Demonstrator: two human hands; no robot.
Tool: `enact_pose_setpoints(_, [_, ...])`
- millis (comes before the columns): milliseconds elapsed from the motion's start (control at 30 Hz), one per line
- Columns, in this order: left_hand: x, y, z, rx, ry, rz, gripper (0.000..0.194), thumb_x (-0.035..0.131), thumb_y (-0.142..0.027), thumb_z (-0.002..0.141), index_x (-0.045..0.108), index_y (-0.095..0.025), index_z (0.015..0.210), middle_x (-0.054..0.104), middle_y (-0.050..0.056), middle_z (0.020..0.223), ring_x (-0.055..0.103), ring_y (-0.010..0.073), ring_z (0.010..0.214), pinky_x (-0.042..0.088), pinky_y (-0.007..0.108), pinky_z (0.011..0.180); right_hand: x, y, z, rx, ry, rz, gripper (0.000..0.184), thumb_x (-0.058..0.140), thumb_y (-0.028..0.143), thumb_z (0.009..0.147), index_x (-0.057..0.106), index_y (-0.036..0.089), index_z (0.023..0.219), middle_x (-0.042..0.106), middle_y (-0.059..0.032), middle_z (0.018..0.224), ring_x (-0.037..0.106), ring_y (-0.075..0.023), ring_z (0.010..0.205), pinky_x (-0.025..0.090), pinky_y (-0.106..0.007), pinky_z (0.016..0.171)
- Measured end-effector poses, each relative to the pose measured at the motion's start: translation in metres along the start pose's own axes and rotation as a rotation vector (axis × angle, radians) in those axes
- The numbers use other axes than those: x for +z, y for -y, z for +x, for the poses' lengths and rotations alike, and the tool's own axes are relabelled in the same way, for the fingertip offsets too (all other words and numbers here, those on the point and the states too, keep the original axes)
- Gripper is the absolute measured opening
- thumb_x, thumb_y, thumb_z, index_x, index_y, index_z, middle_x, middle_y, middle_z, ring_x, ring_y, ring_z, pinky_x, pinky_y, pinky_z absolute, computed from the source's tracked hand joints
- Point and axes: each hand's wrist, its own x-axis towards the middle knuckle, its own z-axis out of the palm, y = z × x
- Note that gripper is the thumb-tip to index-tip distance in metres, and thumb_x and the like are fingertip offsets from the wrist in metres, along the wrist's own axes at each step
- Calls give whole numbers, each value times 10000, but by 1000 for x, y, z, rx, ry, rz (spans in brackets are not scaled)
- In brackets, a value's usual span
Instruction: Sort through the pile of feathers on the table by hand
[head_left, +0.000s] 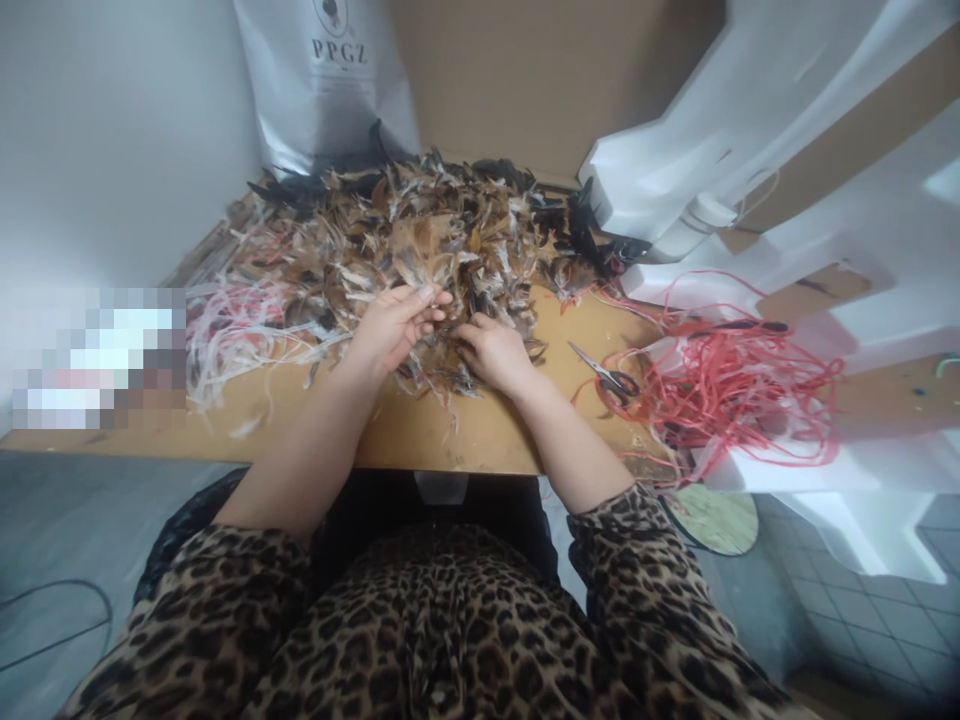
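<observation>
A large heap of brown, black and white feathers (360, 215) covers the back of the wooden table. At its front edge my left hand (397, 325) is closed in a pinch, with thumb and forefinger together on the base of a few brown feathers (424, 245) that fan upward. Just to the right, my right hand (493, 350) reaches low into the heap with its fingers curled. Feathers hide those fingertips, so what they grip does not show. The two hands are close together but apart.
Scissors (606, 372) lie on the table (487, 440), right of my hands, beside a tangle of red plastic strips (742, 390). Pale strips (225, 340) lie at the left. Behind the heap stands a white printed bag (330, 100). White foam pieces (675, 170) fill the right side.
</observation>
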Motion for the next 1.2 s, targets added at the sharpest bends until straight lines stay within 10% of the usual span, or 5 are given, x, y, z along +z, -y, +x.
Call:
enact_pose_setpoints(167, [0, 0, 0, 8, 10, -10, 69, 703, -177, 826, 683, -112, 818, 753, 44, 807, 646, 50, 586, 448, 134, 503, 7, 1, 3, 26, -89, 116, 233, 514, 261, 908, 738, 212, 944, 643, -76, 965, 586, -199, 866, 392, -303, 699])
enact_pose_setpoints(333, [0, 2, 1, 4, -1, -2, 92, 717, -197, 820, 691, -111, 841, 758, 53, 831, 651, 51, 593, 448, 131, 505, -4, -9, 3, 241, -281, 925, 157, 686, 329, 771, 658, 177, 746, 583, 10, 664, 476, -106, 599, 384, -257, 604])
enact_pose_setpoints(500, [4, 6, -3, -45, 39, 16, 80, 712, -163, 820, 711, -87, 843, 756, 66, 813, 660, 58, 591, 460, 127, 494, -20, -6, 3, 413, -232, 1529, 394, 837, 453, 575, 564, 187, 677, 361, 107, 465, 226, -33, 416, 132, -213, 430])
enact_pose_setpoints(1200, [5, 2, -11, -499, 236, -111, 166, 603, -17, 856, 678, -85, 724, 680, 57, 637, 586, 39, 457, 462, 96, 453, -19, 1, -2, 261, -372, 1407, 338, 827, 457, 625, 646, 199, 748, 575, 27, 699, 392, -62, 551, 294, -221, 496])
